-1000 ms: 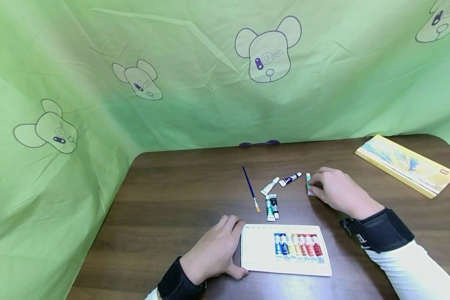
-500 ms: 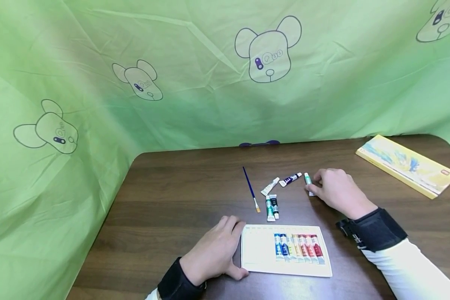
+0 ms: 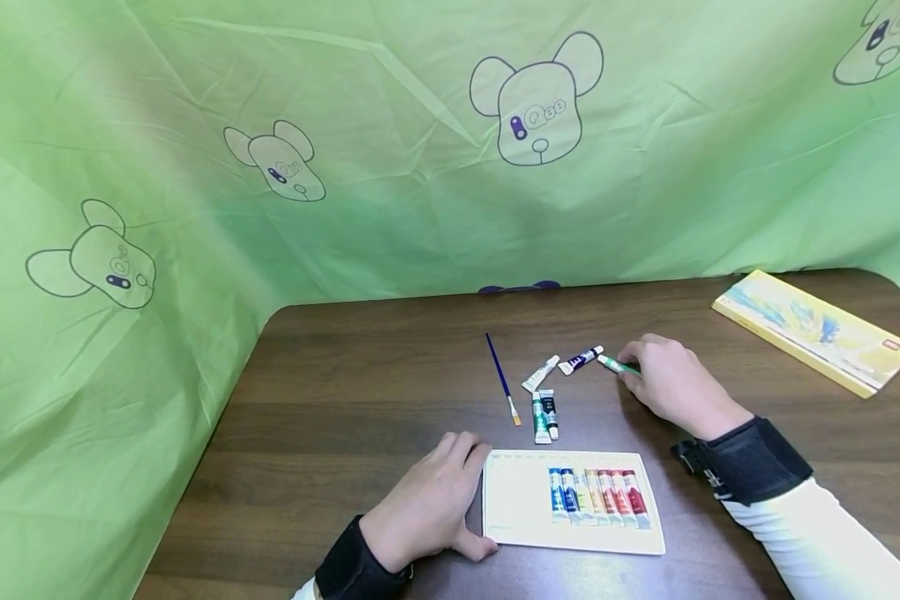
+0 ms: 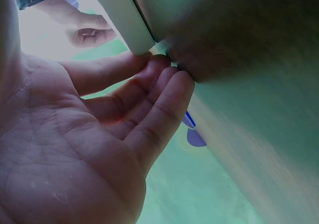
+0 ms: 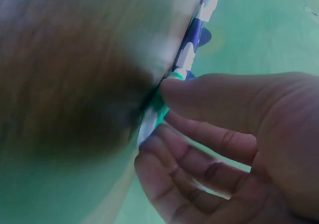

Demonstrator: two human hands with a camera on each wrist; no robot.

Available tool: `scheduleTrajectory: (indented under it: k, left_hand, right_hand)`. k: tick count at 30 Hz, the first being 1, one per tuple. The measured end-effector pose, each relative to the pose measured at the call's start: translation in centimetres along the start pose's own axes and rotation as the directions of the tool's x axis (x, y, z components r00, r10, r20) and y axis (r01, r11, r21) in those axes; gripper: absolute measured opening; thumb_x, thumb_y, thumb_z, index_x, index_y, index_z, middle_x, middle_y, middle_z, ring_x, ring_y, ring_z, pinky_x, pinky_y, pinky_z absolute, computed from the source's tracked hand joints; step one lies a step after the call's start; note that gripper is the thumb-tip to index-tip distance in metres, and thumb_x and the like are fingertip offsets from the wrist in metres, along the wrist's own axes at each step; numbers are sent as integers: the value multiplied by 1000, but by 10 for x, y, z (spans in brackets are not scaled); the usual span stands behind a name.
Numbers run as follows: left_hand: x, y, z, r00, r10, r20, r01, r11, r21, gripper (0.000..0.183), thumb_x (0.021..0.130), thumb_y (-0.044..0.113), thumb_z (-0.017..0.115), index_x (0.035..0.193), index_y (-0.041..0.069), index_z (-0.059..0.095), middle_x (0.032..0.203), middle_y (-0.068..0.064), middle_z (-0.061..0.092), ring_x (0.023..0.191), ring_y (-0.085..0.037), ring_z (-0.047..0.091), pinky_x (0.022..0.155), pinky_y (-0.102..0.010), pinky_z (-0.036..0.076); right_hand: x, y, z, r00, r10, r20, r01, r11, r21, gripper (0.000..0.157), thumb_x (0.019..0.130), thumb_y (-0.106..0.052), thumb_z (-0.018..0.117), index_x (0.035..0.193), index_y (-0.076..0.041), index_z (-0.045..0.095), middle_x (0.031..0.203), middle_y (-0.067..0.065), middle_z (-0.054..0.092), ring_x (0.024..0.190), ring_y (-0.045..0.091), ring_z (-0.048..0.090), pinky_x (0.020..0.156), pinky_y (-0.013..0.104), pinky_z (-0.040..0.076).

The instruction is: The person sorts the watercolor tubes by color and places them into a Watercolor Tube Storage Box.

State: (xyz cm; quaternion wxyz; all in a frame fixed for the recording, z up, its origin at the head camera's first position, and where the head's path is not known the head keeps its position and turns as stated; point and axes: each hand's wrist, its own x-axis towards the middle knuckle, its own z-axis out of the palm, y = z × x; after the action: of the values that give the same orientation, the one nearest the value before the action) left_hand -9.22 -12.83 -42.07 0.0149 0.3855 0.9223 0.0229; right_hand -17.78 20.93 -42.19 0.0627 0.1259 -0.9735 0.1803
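Observation:
My right hand (image 3: 671, 387) pinches a small green paint tube (image 3: 613, 363) between thumb and fingers; its white cap points left, toward a purple paint tube (image 3: 579, 361). In the right wrist view the thumb lies across the green tube, hiding part of it. At the tray's left end my left hand (image 3: 435, 500) rests, fingertips against the far corner and thumb by the near corner. That white tray (image 3: 517, 500) holds several tubes (image 3: 598, 497) in blues, yellows and reds on its right side. In the left wrist view, gently bent fingertips touch the tray's edge (image 4: 142, 44).
Behind the tray lie a white tube (image 3: 540, 373), a green tube (image 3: 541, 419) and a black tube (image 3: 549, 415). Left of them is a blue-handled paintbrush (image 3: 501, 372). A yellow box (image 3: 813, 329) sits at the table's back right, before a green curtain (image 3: 390, 192).
Under my right hand the green tube has turned from pointing away to pointing left, its cap now near the purple tube. My left hand and the tray have stayed put.

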Motion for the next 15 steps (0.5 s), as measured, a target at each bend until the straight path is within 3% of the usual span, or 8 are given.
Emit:
scheduleTrajectory:
  k: [9,15]
  left_hand:
    - [-1,1,2,1000,7,-27,-7,1000,16,98,62,62,92,134,4,60,125,-3,61,112,-16,54,103,-26,51]
    - [-1,1,1,1000,8,-21,-8,1000,8,98,63,62,92,135,4,60,125,-3,60,112,-16,54,103,-26,51]
  right_hand:
    - [-1,-1,-5,998,35,60,-34,999,-6,12,86,-4,76,96,3,75,79,11,69,69,24,60,63,48,52]
    - [-4,0,-7,998,13,67,-13,1000,-10,7,84,-3,76,89,1,73,85,15,69,77,30,64,69,54,54]
